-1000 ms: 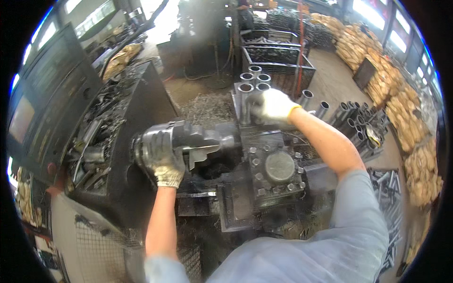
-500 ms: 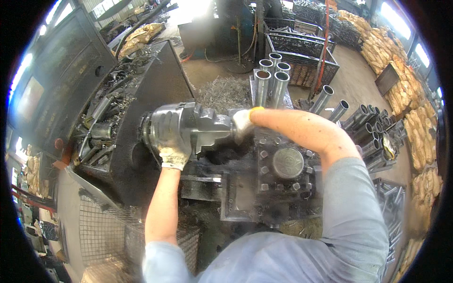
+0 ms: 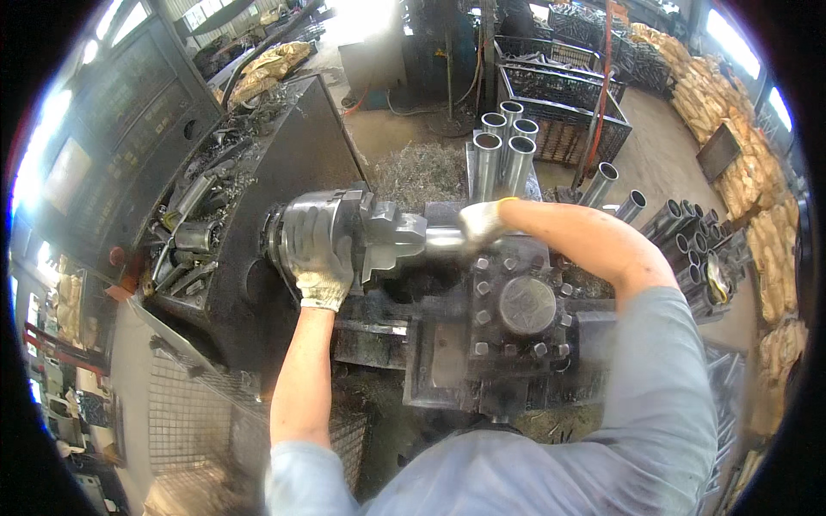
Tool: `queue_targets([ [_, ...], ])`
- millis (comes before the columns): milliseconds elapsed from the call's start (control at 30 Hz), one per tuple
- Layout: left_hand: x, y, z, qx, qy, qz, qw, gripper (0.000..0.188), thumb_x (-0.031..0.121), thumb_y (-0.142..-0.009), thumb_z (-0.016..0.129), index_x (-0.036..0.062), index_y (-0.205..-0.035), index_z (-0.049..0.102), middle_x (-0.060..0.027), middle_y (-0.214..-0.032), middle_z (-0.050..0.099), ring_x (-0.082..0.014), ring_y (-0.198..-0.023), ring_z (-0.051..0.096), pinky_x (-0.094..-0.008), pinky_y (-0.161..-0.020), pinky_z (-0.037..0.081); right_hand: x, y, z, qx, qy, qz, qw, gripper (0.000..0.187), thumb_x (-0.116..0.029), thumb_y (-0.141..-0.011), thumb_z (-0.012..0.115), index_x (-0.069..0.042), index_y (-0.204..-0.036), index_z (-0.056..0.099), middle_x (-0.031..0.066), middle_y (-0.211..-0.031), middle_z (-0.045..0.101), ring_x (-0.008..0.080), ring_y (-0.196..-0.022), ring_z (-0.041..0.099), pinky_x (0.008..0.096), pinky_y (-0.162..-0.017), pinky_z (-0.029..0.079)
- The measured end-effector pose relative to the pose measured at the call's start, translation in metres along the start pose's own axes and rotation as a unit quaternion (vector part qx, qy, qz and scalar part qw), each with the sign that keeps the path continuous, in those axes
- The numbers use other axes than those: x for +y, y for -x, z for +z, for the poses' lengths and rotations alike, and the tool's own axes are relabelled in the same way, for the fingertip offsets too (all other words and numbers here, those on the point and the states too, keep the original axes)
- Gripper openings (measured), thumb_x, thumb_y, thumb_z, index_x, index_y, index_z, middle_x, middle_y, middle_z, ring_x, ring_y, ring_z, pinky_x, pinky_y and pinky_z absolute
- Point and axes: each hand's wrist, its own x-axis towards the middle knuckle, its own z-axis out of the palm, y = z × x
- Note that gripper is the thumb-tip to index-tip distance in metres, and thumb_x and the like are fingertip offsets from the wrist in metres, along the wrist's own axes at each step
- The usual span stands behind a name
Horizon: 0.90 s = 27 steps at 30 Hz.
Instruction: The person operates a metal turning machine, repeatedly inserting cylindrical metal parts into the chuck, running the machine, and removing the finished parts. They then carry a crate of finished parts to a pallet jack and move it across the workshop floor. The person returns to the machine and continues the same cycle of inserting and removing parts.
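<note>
Upright steel tubes (image 3: pixel 503 146) and wire crates (image 3: pixel 564 103) crowd behind lathe chuck (image 3: pixel 344 236).

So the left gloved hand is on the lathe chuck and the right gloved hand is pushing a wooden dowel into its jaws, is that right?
Not quite. The right hand holds a shiny metal tube, not a wooden dowel, at the jaws of the chuck. The left hand is indeed on the chuck. The head view shows it; more such tubes stand upright behind.

Dark lathe bed (image 3: pixel 447 344), bolted tool block (image 3: pixel 516 310) and metal shavings (image 3: pixel 422 172) on it.
</note>
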Motion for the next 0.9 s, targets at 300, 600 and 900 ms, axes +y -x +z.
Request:
queue_targets([
  [300,-0.003,0.005,0.008,-0.001,-0.006,0.002,1.000,0.068,0.042,-0.091,0.074,0.0032,-0.144,0.055,-0.0204,-0.146,0.057,-0.0452,-0.142,0.046,-0.0584,-0.120,0.032,0.011,0.207,0.062,0.547,-0.224,0.183,0.786,0.077,-0.036,-0.070,0.086,-0.001,-0.133,0.059,0.0264,-0.115,0.073,0.0399,-0.102,0.074,0.0458,-0.091,0.060],
  [600,0.140,0.086,-0.123,-0.089,0.566,-0.208,0.793,0.085,0.019,-0.094,0.075,-0.0008,-0.161,0.027,-0.0210,-0.156,0.045,-0.0309,-0.140,0.048,-0.0410,-0.121,0.035,-0.223,0.226,0.102,0.526,0.006,0.071,0.847,0.079,-0.019,-0.072,0.077,-0.002,-0.143,0.047,0.0212,-0.107,0.066,0.0380,-0.075,0.073,0.0505,-0.067,0.061],
  [900,0.138,0.195,-0.136,-0.238,0.662,-0.649,0.290,0.055,0.023,-0.087,0.083,0.0002,-0.132,0.062,-0.0111,-0.122,0.067,-0.0228,-0.110,0.064,-0.0406,-0.096,0.053,-0.257,0.126,0.281,0.145,-0.386,0.182,0.893,0.055,-0.044,-0.072,0.078,-0.001,-0.106,0.074,0.0244,-0.090,0.075,0.0342,-0.090,0.076,0.0460,-0.078,0.058],
])
